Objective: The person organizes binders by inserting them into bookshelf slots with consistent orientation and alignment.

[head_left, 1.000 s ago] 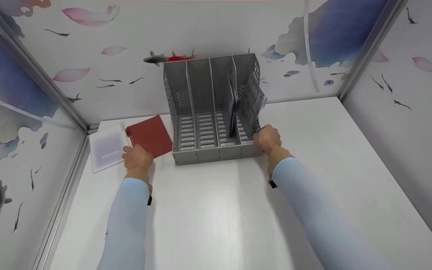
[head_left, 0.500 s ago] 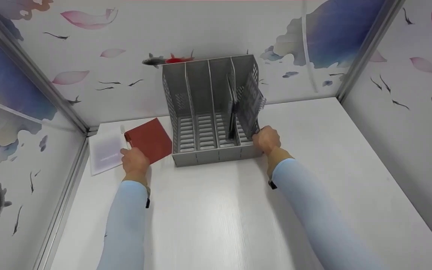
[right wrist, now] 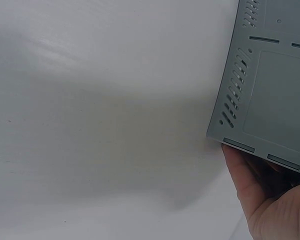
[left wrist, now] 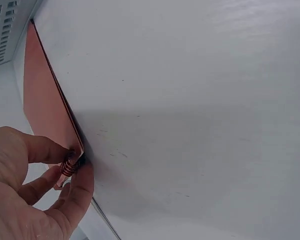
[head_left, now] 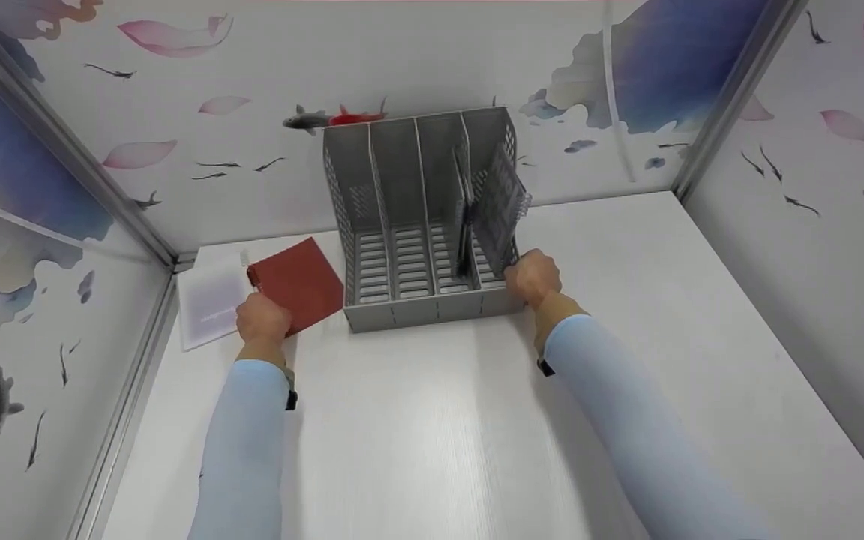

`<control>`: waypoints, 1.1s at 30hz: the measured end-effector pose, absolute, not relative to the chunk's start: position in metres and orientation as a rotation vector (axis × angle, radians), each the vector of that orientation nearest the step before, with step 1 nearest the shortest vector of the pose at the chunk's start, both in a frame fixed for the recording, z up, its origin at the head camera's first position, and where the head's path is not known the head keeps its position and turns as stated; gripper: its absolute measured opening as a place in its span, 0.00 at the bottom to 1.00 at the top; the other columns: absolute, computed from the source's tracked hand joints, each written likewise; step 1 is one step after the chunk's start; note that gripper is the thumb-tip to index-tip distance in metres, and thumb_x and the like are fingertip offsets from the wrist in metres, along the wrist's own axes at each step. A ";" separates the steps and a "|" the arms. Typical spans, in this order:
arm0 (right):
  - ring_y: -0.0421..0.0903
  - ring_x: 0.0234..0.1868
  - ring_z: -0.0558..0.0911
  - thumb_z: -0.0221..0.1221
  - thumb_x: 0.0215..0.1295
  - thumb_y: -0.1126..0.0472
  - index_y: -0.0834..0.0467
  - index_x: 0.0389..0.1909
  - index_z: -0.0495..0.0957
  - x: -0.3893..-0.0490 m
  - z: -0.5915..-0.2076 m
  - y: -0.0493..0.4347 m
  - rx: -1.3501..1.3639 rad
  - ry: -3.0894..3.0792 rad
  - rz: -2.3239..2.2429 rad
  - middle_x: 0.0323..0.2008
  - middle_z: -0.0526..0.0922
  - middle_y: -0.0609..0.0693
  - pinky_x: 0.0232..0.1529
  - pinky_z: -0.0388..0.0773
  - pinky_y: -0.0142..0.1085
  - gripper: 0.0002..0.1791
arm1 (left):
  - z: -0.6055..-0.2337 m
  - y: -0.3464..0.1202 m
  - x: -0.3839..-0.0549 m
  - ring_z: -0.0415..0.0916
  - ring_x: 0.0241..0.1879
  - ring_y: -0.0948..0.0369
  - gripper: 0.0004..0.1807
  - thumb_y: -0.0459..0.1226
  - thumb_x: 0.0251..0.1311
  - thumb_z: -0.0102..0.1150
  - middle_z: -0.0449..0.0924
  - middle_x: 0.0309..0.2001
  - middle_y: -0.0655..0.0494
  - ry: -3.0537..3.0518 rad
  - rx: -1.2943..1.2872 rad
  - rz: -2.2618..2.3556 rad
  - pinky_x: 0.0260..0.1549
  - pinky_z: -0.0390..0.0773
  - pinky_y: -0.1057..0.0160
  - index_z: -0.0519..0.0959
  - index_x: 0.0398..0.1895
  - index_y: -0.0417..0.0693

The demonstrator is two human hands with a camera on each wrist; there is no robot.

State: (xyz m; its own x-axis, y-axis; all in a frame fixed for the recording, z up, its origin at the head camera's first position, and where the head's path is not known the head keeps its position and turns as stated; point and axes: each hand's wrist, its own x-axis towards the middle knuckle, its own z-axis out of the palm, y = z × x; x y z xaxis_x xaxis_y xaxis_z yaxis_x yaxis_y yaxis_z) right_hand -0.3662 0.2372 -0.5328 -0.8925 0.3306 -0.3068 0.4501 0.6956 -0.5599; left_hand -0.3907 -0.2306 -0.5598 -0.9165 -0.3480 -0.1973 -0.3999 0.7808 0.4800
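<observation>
In the head view a red spiral notebook lies slanted on the table, left of a grey file organizer. My left hand pinches its coil-bound edge; the left wrist view shows thumb and fingers around the dark coil, and that edge is slightly raised. My right hand grips the organizer's front right corner, fingers curled around its side wall in the right wrist view. Inside the organizer, dark thin items stand in the third slot, and a grey spiral notebook leans in the rightmost slot.
A pale lavender-covered notebook lies left of the red one, partly under it or against it; I cannot tell which. The white table is bounded by patterned panels at the back and sides.
The left hand has shifted slightly left and toward me, and the red notebook has moved and turned a little with it. My right hand stays on the organizer.
</observation>
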 end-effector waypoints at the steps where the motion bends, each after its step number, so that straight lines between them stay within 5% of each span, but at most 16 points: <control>1: 0.58 0.54 0.85 0.55 0.80 0.54 0.66 0.63 0.82 -0.366 -0.532 0.237 0.630 2.720 -0.971 0.59 0.89 0.62 0.63 0.85 0.55 0.23 | -0.559 -0.231 -0.391 0.82 0.60 0.38 0.24 0.35 0.71 0.58 0.85 0.61 0.29 2.863 -0.625 0.833 0.66 0.84 0.43 0.81 0.64 0.26; 13: 0.57 0.53 0.86 0.56 0.78 0.54 0.66 0.62 0.82 -0.365 -0.530 0.237 0.650 2.706 -0.997 0.59 0.89 0.62 0.58 0.86 0.52 0.23 | -0.547 -0.238 -0.395 0.74 0.62 0.47 0.37 0.44 0.74 0.48 0.77 0.75 0.34 2.584 -0.793 1.137 0.71 0.79 0.50 0.69 0.79 0.28; 19: 0.56 0.49 0.84 0.56 0.78 0.55 0.65 0.59 0.84 -0.366 -0.532 0.237 0.648 2.720 -0.989 0.55 0.90 0.60 0.55 0.85 0.52 0.21 | -0.571 -0.250 -0.414 0.74 0.65 0.47 0.40 0.49 0.74 0.49 0.75 0.78 0.37 2.467 -0.916 1.306 0.74 0.77 0.49 0.68 0.81 0.31; 25: 0.56 0.49 0.83 0.55 0.78 0.55 0.65 0.59 0.84 -0.368 -0.535 0.238 0.648 2.725 -0.989 0.55 0.90 0.60 0.58 0.85 0.54 0.21 | -0.573 -0.249 -0.418 0.77 0.68 0.53 0.47 0.59 0.78 0.56 0.72 0.80 0.43 2.305 -0.976 1.481 0.62 0.85 0.58 0.60 0.87 0.38; 29: 0.56 0.49 0.84 0.55 0.78 0.55 0.65 0.58 0.84 -0.369 -0.536 0.238 0.647 2.724 -0.990 0.55 0.90 0.61 0.56 0.86 0.53 0.21 | -0.552 -0.236 -0.406 0.77 0.62 0.57 0.45 0.52 0.81 0.57 0.71 0.75 0.50 2.067 -1.003 1.689 0.54 0.87 0.62 0.52 0.91 0.47; 33: 0.58 0.51 0.86 0.54 0.78 0.55 0.66 0.59 0.84 -0.367 -0.535 0.238 0.633 2.725 -0.980 0.56 0.90 0.62 0.58 0.87 0.54 0.22 | -0.545 -0.236 -0.406 0.75 0.53 0.59 0.39 0.47 0.82 0.57 0.72 0.63 0.56 1.853 -0.952 1.804 0.44 0.84 0.66 0.55 0.88 0.54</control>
